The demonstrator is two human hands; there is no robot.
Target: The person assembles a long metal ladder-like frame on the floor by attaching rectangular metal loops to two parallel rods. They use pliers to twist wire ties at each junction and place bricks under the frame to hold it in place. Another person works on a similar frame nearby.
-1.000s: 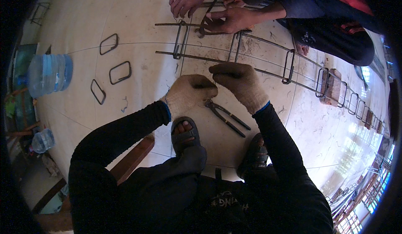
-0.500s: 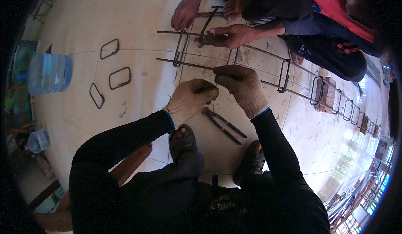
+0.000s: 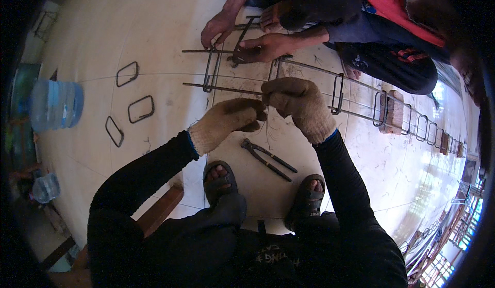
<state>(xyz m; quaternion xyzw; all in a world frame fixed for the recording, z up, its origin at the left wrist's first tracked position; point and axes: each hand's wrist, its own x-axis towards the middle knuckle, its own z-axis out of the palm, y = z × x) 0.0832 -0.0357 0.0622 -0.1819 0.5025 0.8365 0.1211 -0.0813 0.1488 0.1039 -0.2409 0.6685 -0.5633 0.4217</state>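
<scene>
My right hand (image 3: 301, 105), in a cream knitted glove, is closed in a pinch at the near rod (image 3: 227, 88) of a long steel rebar cage. Thin tie wires (image 3: 268, 131) hang below its fingertips. My left hand (image 3: 219, 123), gloved alike, has curled fingers whose tips meet those of the right; what they hold is hidden. A rectangular stirrup (image 3: 207, 71) stands around the rods at the cage's left end. Across from me, a co-worker's bare left hand (image 3: 265, 47) holds a dark tool at the far rod, and their other hand (image 3: 219, 28) touches that stirrup's top.
Pincers (image 3: 268, 159) lie on the tiled floor between my sandalled feet. Several loose stirrups (image 3: 141, 109) lie at left, near a blue water jug (image 3: 56, 105). Rightward, the cage rests on bricks (image 3: 392, 113). A wooden bar (image 3: 164, 210) is beside my left leg.
My left hand's fingertips have come up to meet my right hand's. The view has shifted slightly. The co-worker's hands stay at the cage's left end.
</scene>
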